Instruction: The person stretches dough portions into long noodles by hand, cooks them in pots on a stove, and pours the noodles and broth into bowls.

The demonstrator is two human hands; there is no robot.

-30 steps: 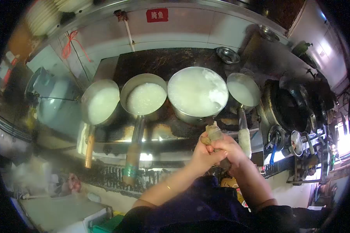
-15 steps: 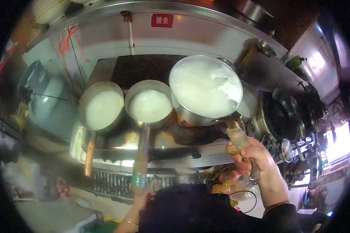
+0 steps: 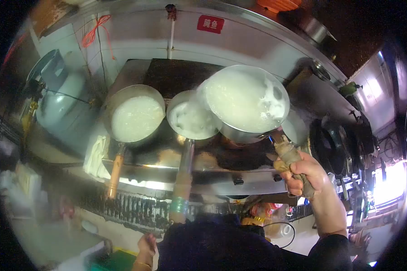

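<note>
My right hand is wrapped round the cloth-bound handle of a large metal saucepan. Frothy white liquid nearly fills it, and its left side overlaps the middle saucepan in view. That smaller middle saucepan holds foamy white liquid with dark patches; its long handle points towards me. A third saucepan of white liquid stands at the left, its wooden handle towards me. My left hand is low, apart from the handles, fingers curled, with nothing visible in it.
The saucepans are at a dark, stained stove top. A small blue flame shows by the large saucepan's handle. White cloth hangs at the stove's left corner. Dark woks stand at the right, and bottles sit below the stove front.
My left hand has come away from the middle saucepan's handle, down and left. The large saucepan has shifted left relative to the others, overlapping the middle one more. The camera view has turned slightly.
</note>
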